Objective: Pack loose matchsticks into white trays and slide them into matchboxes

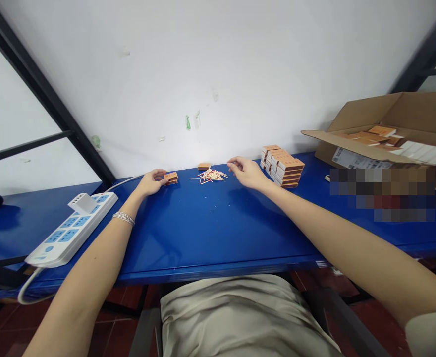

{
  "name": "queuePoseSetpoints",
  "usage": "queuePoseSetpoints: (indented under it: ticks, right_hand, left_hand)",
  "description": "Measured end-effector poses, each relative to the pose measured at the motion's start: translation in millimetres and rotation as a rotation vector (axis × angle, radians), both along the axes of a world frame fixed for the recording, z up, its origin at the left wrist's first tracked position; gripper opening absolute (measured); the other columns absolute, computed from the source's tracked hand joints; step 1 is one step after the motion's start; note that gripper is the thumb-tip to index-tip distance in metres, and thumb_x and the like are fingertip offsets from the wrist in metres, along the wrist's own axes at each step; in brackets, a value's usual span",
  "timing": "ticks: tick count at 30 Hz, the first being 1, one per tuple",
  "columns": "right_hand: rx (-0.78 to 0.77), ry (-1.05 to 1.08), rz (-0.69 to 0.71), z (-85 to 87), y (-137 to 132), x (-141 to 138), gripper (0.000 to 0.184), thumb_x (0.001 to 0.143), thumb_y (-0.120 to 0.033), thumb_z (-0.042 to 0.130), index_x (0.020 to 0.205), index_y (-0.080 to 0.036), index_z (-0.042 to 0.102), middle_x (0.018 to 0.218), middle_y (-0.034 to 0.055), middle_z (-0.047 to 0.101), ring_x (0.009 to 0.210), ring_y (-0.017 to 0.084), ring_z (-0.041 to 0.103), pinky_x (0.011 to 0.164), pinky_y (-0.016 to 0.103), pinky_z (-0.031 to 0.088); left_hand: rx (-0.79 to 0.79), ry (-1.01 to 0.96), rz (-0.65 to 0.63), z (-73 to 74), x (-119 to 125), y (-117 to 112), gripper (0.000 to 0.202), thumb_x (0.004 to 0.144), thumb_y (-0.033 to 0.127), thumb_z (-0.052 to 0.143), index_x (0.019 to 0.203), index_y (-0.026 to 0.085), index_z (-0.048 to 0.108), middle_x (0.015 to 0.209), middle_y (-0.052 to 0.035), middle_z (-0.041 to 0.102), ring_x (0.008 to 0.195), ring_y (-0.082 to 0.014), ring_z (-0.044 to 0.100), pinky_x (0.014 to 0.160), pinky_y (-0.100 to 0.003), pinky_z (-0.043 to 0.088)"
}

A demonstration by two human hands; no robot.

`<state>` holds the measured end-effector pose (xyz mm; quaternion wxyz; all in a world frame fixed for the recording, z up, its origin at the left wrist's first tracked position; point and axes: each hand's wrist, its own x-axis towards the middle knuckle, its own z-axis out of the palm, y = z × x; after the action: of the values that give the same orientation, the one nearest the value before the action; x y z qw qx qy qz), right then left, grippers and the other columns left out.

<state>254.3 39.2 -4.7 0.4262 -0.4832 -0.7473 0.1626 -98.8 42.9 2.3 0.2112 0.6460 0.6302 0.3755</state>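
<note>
My left hand (151,182) rests on the blue table (210,233), its fingertips against the side of a small orange matchbox (171,178) and apparently gripping it. A second matchbox (204,166) lies by the wall, just behind a loose heap of red-tipped matchsticks (209,175). My right hand (247,172) hovers open to the right of the heap, with nothing in it. Its fingers are close to several stacked matchboxes (282,166).
An open cardboard box (385,124) holding more matchboxes stands at the right end of the table. A white power strip (71,229) with blue sockets lies at the left, its cable running behind my arm. A white wall rises behind the table.
</note>
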Motion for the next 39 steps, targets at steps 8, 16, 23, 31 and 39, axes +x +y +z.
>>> queuePoseSetpoints:
  ticks: [8, 16, 23, 31, 39]
  right_hand:
    - [-0.061, -0.351, -0.247, -14.9, 21.6, 15.4, 0.039, 0.076, -0.003, 0.058, 0.114, -0.009, 0.066, 0.115, 0.0166, 0.065, 0.102, 0.025, 0.063, 0.090, 0.032, 0.047]
    - [-0.033, -0.432, -0.299, -21.9, 26.8, 19.0, 0.042, 0.078, -0.008, 0.060, 0.120, -0.009, 0.063, 0.127, 0.0198, 0.053, 0.106, 0.027, 0.062, 0.094, 0.033, 0.047]
    - [-0.026, -0.341, -0.036, -23.0, 28.1, 3.3, 0.020, 0.085, -0.021, 0.063, 0.101, -0.013, 0.071, 0.095, 0.0092, 0.073, 0.086, 0.018, 0.065, 0.083, 0.028, 0.049]
    - [-0.106, -0.281, -0.037, -17.2, 46.0, -16.9, 0.020, 0.079, -0.031, 0.068, 0.088, -0.014, 0.075, 0.086, 0.0082, 0.075, 0.078, 0.018, 0.066, 0.072, 0.026, 0.048]
    - [-0.082, -0.251, -0.105, -25.3, 50.8, -15.6, 0.015, 0.078, -0.020, 0.063, 0.085, -0.013, 0.075, 0.083, 0.0091, 0.074, 0.078, 0.018, 0.067, 0.075, 0.025, 0.049]
  left_hand:
    - [0.286, 0.478, -0.063, 10.2, 37.8, -17.1, 0.030, 0.078, 0.033, 0.066, 0.102, 0.015, 0.068, 0.101, -0.0123, 0.069, 0.090, -0.0231, 0.062, 0.087, -0.038, 0.047]
    - [-0.140, 0.390, -0.403, 7.9, 71.1, -33.8, 0.028, 0.075, 0.044, 0.067, 0.085, 0.017, 0.063, 0.060, 0.0018, 0.057, 0.052, -0.0117, 0.048, 0.052, -0.026, 0.035]
    - [-0.181, 0.375, -0.416, 9.3, 66.0, -33.4, 0.031, 0.076, 0.045, 0.066, 0.088, 0.017, 0.063, 0.065, 0.0004, 0.057, 0.055, -0.0119, 0.048, 0.054, -0.026, 0.036]
    - [-0.175, 0.365, -0.413, 10.4, 67.8, -37.5, 0.031, 0.074, 0.045, 0.066, 0.087, 0.018, 0.063, 0.065, 0.0004, 0.058, 0.056, -0.0129, 0.050, 0.055, -0.027, 0.038]
    - [-0.172, 0.367, -0.421, 9.7, 67.0, -36.2, 0.032, 0.073, 0.046, 0.066, 0.088, 0.017, 0.064, 0.065, -0.0003, 0.059, 0.056, -0.0130, 0.051, 0.055, -0.027, 0.038]
